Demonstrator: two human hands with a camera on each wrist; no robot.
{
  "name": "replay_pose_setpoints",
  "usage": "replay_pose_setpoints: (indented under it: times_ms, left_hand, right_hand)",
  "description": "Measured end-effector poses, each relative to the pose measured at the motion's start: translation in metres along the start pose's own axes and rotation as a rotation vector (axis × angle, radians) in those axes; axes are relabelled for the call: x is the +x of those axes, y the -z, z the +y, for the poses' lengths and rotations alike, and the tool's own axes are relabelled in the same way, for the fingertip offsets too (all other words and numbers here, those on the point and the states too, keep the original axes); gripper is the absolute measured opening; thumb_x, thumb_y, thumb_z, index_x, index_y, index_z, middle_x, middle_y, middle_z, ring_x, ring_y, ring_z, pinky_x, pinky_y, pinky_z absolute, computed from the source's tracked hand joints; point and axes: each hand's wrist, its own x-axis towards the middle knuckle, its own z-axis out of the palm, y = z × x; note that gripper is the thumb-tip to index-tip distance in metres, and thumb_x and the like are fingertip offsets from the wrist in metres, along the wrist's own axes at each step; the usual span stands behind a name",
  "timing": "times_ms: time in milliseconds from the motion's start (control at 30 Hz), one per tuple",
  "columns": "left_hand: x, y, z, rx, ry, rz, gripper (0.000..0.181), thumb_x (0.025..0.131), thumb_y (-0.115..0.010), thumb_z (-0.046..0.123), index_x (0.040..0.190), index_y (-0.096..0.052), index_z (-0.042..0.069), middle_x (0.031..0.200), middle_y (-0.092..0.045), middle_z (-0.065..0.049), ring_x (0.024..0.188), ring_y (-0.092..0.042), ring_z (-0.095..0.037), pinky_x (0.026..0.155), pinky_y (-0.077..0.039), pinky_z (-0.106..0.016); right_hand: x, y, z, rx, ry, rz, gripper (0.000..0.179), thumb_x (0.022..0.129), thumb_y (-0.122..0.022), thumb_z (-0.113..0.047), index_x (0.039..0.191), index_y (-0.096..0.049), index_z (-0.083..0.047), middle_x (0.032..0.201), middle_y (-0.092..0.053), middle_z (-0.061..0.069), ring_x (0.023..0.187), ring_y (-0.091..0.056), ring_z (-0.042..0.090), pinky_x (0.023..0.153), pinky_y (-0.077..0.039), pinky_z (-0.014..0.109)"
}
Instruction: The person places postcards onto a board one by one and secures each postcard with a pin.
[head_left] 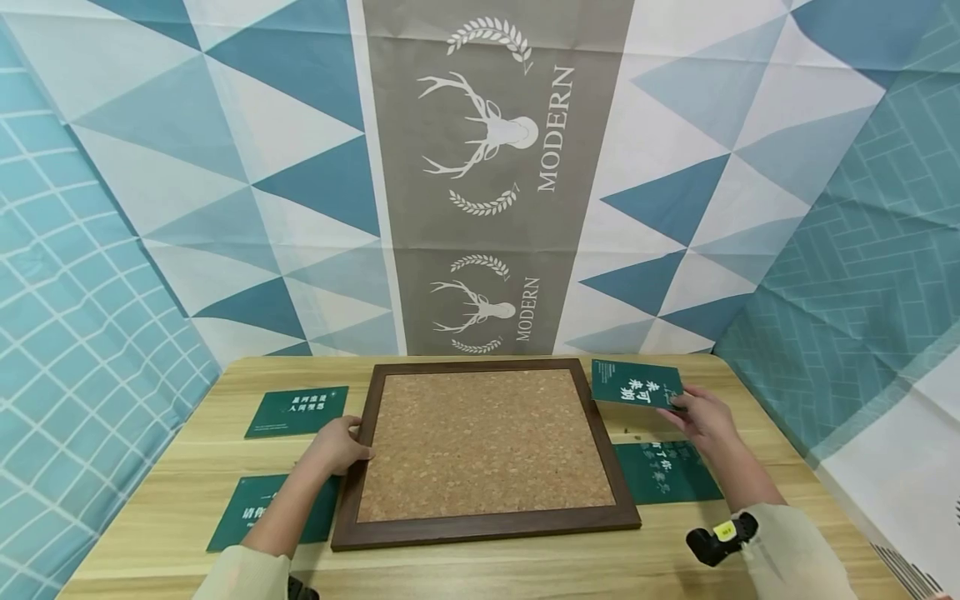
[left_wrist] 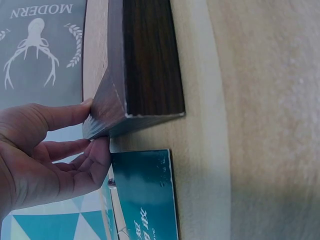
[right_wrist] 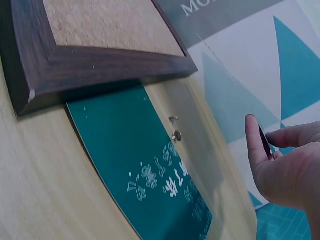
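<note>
A cork board (head_left: 487,446) with a dark brown wooden frame lies flat on the table. My left hand (head_left: 341,443) holds its left side, the thumb on top of the frame and the fingers curled at its outer edge, as the left wrist view shows. At the board's far right corner my right hand (head_left: 703,414) pinches a dark green card (head_left: 626,382) with white characters between thumb and fingers. In the right wrist view that held card appears only as a thin dark edge (right_wrist: 264,135). A second green card (right_wrist: 135,165) lies below it, beside the board's right side.
Left of the board lie two more green cards, a far one (head_left: 298,412) and a near one (head_left: 251,504) partly covered by my left forearm. Small metal pieces (right_wrist: 176,135) sit on the table by the right card. A patterned cloth backdrop (head_left: 495,208) rises behind the wooden table (head_left: 450,575).
</note>
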Motion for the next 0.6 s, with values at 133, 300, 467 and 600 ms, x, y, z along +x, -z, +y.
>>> replay_pose_setpoints:
  times_ms: [133,300,467,600]
  left_hand:
    - [0.000,0.000,0.000,0.001,0.006,0.001,0.066,0.084,-0.066,0.007,0.138,-0.032,-0.012,0.125,-0.049,-0.034,0.094,-0.062,-0.036,0.065,-0.054,-0.038]
    - [0.001,0.000,0.000,-0.005,0.009,0.000,0.066,0.084,-0.065,0.007,0.138,-0.032,-0.012,0.125,-0.049,-0.034,0.094,-0.062,-0.036,0.065,-0.054,-0.038]
    - [0.001,-0.001,0.000,-0.007,0.006,0.002,0.066,0.084,-0.066,0.007,0.138,-0.032,-0.012,0.124,-0.050,-0.034,0.093,-0.063,-0.036,0.064,-0.054,-0.038]
    - [0.000,-0.001,-0.001,-0.010,0.005,0.003,0.066,0.084,-0.066,0.007,0.138,-0.032,-0.012,0.125,-0.049,-0.034,0.094,-0.062,-0.036,0.064,-0.054,-0.038]
  right_hand:
    - [-0.002,-0.008,0.000,-0.017,0.013,-0.025,0.067,0.096,-0.041,-0.002,0.152,-0.005,-0.011,0.118,-0.035,0.006,0.086,-0.054,0.007,0.087,-0.051,0.022]
    - [-0.004,-0.017,0.001,-0.028,0.032,-0.057,0.066,0.096,-0.041,-0.003,0.152,-0.005,-0.009,0.118,-0.035,0.004,0.085,-0.054,0.006,0.090,-0.051,0.024]
    - [-0.005,-0.026,-0.001,-0.021,0.043,-0.080,0.066,0.096,-0.040,0.000,0.151,-0.006,-0.008,0.116,-0.035,0.004,0.083,-0.055,0.009,0.090,-0.051,0.025]
    - [-0.005,-0.035,-0.001,-0.028,0.049,-0.087,0.065,0.095,-0.039,0.001,0.151,-0.007,-0.007,0.117,-0.035,0.007,0.079,-0.057,0.010,0.090,-0.050,0.025]
